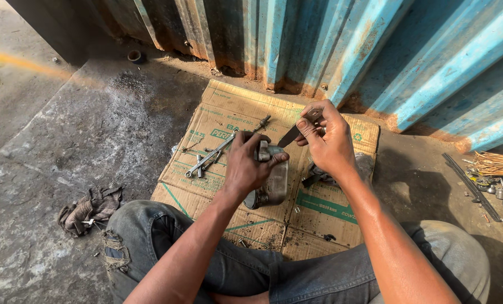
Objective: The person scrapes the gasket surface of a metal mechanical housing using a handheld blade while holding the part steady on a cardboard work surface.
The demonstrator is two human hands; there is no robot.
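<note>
Between clenched left-hand fingers (250, 163), a grey cast-metal housing (271, 183) sits upright; it looks heavy, rigid, greasy. Right hand (326, 141) pinches a dark flat metal blade (292, 135) just above, tip near the housing.

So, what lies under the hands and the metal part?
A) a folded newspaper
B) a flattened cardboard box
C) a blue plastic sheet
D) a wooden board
B: the left hand grips the grey metal part and the right hand holds a thin blade, both above a flattened cardboard box spread on the concrete floor.
</note>
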